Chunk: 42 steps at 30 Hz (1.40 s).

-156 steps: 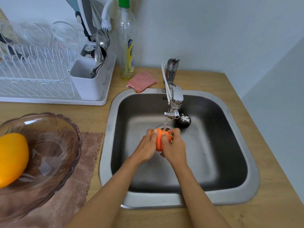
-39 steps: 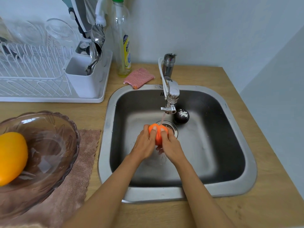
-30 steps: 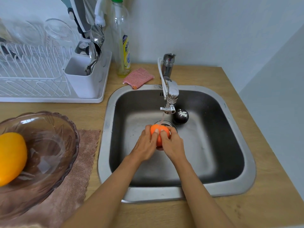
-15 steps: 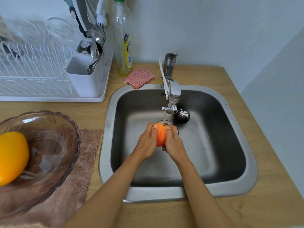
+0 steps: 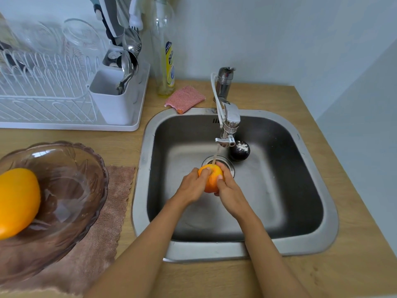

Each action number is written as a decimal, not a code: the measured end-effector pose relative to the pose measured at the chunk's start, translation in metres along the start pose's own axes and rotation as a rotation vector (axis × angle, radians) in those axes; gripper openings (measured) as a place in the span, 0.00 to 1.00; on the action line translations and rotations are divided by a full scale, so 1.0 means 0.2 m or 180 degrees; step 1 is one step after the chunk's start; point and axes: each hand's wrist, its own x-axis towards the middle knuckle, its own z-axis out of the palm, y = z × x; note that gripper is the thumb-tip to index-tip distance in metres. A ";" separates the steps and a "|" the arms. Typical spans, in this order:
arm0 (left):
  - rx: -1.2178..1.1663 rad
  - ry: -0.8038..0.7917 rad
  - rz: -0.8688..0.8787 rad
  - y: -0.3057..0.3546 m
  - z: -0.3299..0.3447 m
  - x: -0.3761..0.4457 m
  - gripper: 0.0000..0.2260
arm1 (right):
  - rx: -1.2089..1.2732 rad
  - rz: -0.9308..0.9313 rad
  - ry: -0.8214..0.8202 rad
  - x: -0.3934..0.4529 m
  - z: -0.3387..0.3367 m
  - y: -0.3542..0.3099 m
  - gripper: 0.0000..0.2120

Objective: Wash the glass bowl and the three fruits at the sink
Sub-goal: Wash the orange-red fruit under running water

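Wooden countertop (image 5: 322, 274) runs under everything; steel sink (image 5: 311, 244) sunk into it right of centre, basin wet; white dish rack (image 5: 53, 100) at back left with clear glassware in it and a white cutlery caddy (image 5: 111, 100) holding spoons at its right end; glass bowl (image 5: 71, 190), brownish tint with scalloped rim, sits left of the sink on a brown cloth (image 5: 101, 237), and a big yellow-orange fruit (image 5: 16, 201) lies inside it against the left wall; my two forearms come up from the bottom edge into the basin; chrome tap (image 5: 229, 117) at the sink's back rim, thin stream of water falling from its spout; dish soap bottle (image 5: 164, 50) stands behind the sink's left corner, pink scrub pad (image 5: 184, 98) just beside it on the counter; my left hand (image 5: 191, 186) and my right hand (image 5: 229, 188) both curl round the small orange fruit (image 5: 211, 179), fingers wrapped on either side, holding it over the drain directly under the stream; dark round fruit (image 5: 240, 150) with white specks on top rests on the basin floor just right of the drain, behind my hands, apart from them.
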 end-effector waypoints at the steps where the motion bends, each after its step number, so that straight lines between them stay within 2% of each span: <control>1: 0.0022 -0.0073 0.0005 0.00 0.00 0.00 0.21 | -0.0004 0.0059 0.0037 0.00 -0.01 0.00 0.22; 5: 0.0115 -0.0267 0.0093 -0.01 0.01 -0.02 0.20 | -0.0035 0.0120 0.0084 0.01 -0.03 0.00 0.21; 10: -0.0010 0.0105 -0.0137 0.00 0.00 0.01 0.20 | -0.0222 -0.0114 0.0009 -0.02 0.00 0.00 0.20; 16: -0.0173 0.0119 -0.0448 -0.01 0.01 0.05 0.25 | -0.0367 -0.0034 0.0056 0.00 0.01 -0.01 0.20; 20: -0.0127 0.0106 -0.0235 -0.01 0.01 0.04 0.27 | -0.0079 0.0266 0.0316 0.02 0.01 0.01 0.21; 24: 0.0065 -0.0151 0.0148 -0.02 0.03 -0.01 0.27 | 0.0135 0.0513 0.0516 0.04 0.00 0.00 0.22; 27: -0.0056 -0.0171 0.0258 0.00 0.02 -0.04 0.25 | 0.0316 0.0479 0.0308 0.03 0.00 -0.03 0.22; 32: -0.0131 0.0173 0.0186 -0.01 -0.01 -0.07 0.25 | 0.0348 0.0368 -0.0071 -0.01 -0.01 -0.02 0.23; 37: 0.0010 0.0207 0.0060 -0.05 -0.03 -0.12 0.23 | 0.0342 0.0547 -0.0147 -0.09 0.00 -0.03 0.20; 42: -0.0123 0.0241 0.0194 -0.08 -0.05 -0.21 0.17 | 0.0759 0.0665 -0.0025 -0.17 0.02 -0.05 0.15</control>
